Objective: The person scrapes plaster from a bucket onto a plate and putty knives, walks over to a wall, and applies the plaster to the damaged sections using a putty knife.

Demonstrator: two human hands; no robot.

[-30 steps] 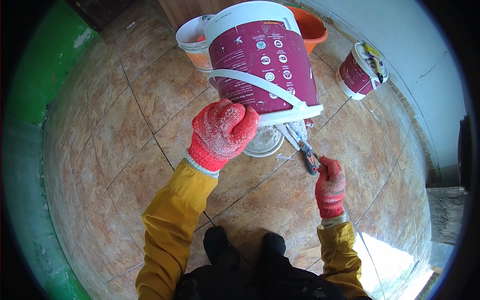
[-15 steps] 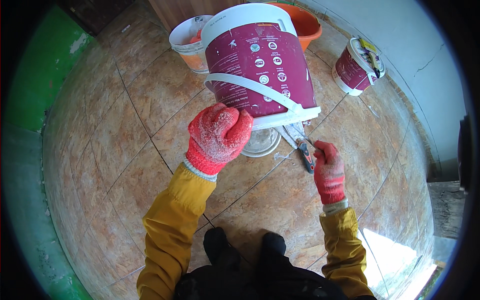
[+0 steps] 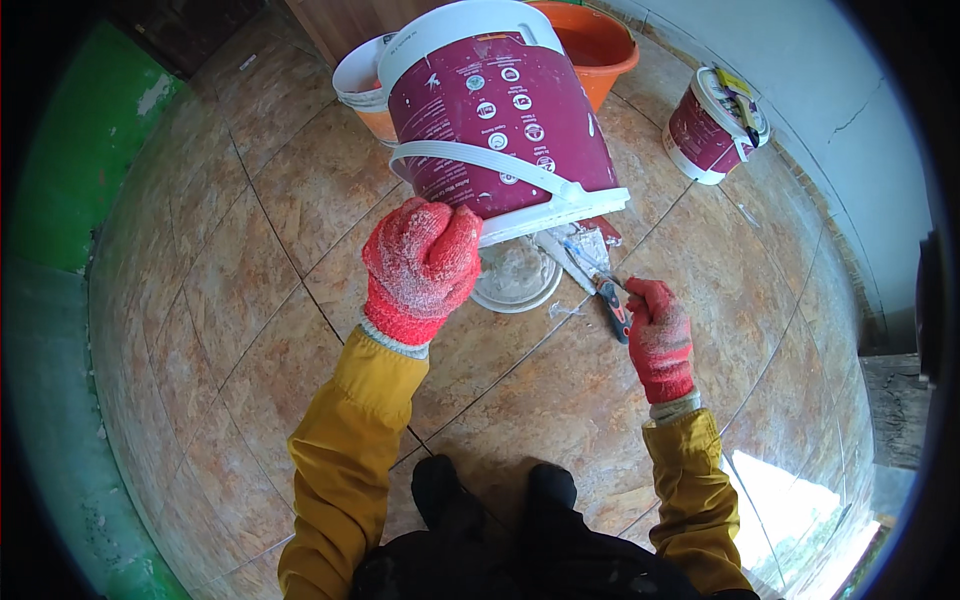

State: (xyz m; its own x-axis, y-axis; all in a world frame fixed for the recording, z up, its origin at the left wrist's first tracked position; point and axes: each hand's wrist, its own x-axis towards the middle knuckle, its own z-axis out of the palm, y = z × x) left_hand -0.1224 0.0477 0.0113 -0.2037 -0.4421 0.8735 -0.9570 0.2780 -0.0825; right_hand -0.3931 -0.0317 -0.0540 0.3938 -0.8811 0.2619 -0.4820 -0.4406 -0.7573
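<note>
The left hand (image 3: 420, 262) is clamped on the rim of a large maroon bucket (image 3: 500, 125), which is tipped over with its white base uppermost, above a round lid (image 3: 515, 275) on the tiled floor (image 3: 520, 390). Well apart from it, the right hand (image 3: 660, 335) is closed on a thin shaft (image 3: 623, 286) (its far end is unclear), just beside an orange-and-black handle (image 3: 615, 315).

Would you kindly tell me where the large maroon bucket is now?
In the head view, the large maroon bucket is at upper centre, tilted, with the left hand at its rim and the orange tub beyond it on the right.
</note>
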